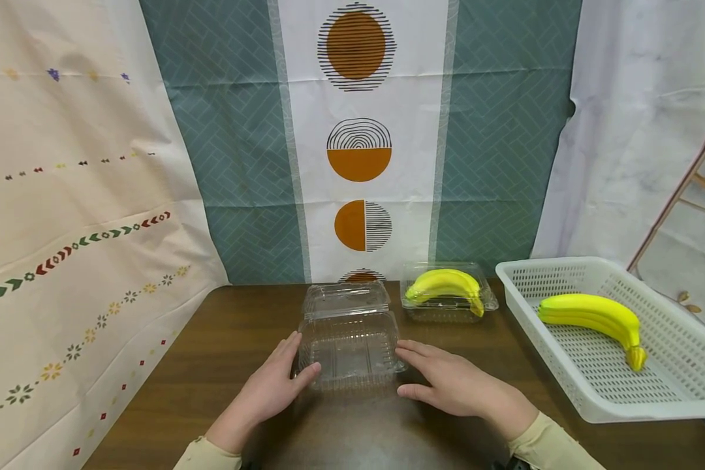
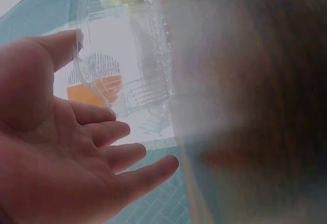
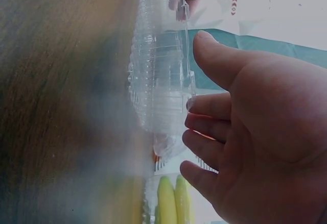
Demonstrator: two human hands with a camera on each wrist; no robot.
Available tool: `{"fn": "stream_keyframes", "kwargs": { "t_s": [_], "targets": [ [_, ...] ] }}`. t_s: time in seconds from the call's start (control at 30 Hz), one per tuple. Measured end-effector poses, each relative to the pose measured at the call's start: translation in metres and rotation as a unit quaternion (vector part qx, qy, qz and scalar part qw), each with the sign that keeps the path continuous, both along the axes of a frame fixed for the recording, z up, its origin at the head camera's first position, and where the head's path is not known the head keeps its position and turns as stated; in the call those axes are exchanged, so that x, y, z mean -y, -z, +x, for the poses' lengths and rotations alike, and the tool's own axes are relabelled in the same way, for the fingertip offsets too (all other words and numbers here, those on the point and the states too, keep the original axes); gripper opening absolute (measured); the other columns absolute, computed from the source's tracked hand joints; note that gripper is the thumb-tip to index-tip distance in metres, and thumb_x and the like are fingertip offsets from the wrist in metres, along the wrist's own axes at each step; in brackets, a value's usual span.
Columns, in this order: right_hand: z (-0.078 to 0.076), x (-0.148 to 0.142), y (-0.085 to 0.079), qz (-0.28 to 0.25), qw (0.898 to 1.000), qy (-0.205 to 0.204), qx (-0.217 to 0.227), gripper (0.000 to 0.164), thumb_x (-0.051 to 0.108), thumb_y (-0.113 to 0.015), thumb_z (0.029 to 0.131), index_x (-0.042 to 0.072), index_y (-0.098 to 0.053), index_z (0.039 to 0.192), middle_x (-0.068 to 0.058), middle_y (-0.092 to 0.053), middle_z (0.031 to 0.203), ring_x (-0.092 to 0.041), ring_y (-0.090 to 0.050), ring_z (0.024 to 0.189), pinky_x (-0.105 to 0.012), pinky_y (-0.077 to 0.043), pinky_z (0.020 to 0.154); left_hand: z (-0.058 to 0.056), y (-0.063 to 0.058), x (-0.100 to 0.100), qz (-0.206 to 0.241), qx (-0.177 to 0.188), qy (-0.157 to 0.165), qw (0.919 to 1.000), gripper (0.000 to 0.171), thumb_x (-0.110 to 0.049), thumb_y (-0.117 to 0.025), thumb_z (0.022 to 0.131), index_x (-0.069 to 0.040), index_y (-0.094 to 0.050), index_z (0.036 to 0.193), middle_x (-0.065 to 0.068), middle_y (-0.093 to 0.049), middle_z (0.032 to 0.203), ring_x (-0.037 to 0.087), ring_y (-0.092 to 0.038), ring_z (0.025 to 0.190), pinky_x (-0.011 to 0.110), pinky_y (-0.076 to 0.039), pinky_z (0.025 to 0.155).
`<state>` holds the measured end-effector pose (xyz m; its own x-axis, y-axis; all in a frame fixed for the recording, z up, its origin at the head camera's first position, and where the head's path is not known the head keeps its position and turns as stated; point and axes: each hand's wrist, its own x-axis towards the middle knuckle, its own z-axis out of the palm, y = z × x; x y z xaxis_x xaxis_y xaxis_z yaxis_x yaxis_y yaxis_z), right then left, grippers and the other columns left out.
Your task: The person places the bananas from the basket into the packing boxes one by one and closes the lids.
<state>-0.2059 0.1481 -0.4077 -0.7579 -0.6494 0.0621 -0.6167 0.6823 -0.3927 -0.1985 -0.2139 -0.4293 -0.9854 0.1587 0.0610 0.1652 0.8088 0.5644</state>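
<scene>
A clear plastic clamshell container [image 1: 349, 349] sits on the dark wooden table with its lid [image 1: 346, 299] tipped back, away from the person. Its base holds nothing. At its left side is my left hand [image 1: 273, 382], fingers extended and thumb near the front corner. My right hand [image 1: 455, 382] flanks the other side, with fingertips right at the rim. In the left wrist view the left fingers [image 2: 138, 157] are spread beside the clear wall. The right wrist view shows the right hand [image 3: 276, 117] with its palm toward the container [image 3: 161, 66].
Behind and to the right stands a closed clear container [image 1: 414, 313] with a bunch of bananas [image 1: 446, 285] inside. A white perforated basket [image 1: 558, 372] at the right holds another bunch of bananas [image 1: 593, 314]. Patterned cloths [image 1: 241, 163] hang behind the table [image 1: 211, 365].
</scene>
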Motion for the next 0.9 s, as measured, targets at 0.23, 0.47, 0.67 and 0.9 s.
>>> {"fn": "stream_keyframes", "kwargs": {
  "t_s": [0.23, 0.47, 0.67, 0.9],
  "targets": [
    [0.0, -0.001, -0.002, 0.003, 1.0, -0.001, 0.008, 0.074, 0.051, -0.067, 0.11, 0.004, -0.051, 0.165, -0.013, -0.043, 0.173, -0.034, -0.044, 0.157, -0.061, -0.044, 0.12, 0.0, -0.001, -0.001, -0.001, -0.009, 0.002, 1.0, 0.09, -0.049, -0.071, 0.108, 0.006, -0.035, 0.169, 0.027, -0.031, 0.176, 0.049, -0.026, 0.163, 0.068, -0.03, 0.126],
    [0.001, -0.001, -0.002, 0.008, 1.0, 0.0, 0.005, 0.074, 0.049, -0.068, 0.11, 0.004, -0.051, 0.164, -0.013, -0.043, 0.173, -0.034, -0.044, 0.157, -0.06, -0.044, 0.12, -0.001, 0.004, 0.002, 0.006, -0.013, 0.01, 0.9998, 0.094, -0.055, -0.071, 0.106, 0.004, -0.034, 0.17, 0.026, -0.028, 0.177, 0.049, -0.024, 0.164, 0.071, -0.029, 0.125],
    [0.002, 0.0, -0.002, 0.007, 1.0, -0.001, 0.0, 0.072, 0.047, -0.069, 0.11, 0.003, -0.051, 0.164, -0.014, -0.043, 0.173, -0.034, -0.044, 0.157, -0.06, -0.044, 0.12, -0.002, 0.012, 0.006, 0.025, -0.037, 0.021, 0.9988, 0.095, -0.059, -0.069, 0.106, 0.004, -0.037, 0.169, 0.028, -0.033, 0.175, 0.052, -0.027, 0.162, 0.074, -0.028, 0.124],
    [0.002, 0.0, -0.001, 0.004, 1.0, 0.0, -0.009, 0.072, 0.048, -0.069, 0.11, 0.002, -0.051, 0.164, -0.014, -0.044, 0.173, -0.034, -0.044, 0.157, -0.059, -0.044, 0.12, 0.002, 0.001, 0.002, 0.016, -0.012, 0.01, 0.9998, 0.091, -0.051, -0.072, 0.107, 0.005, -0.036, 0.169, 0.026, -0.031, 0.176, 0.049, -0.024, 0.164, 0.07, -0.027, 0.127]
  ]
}}
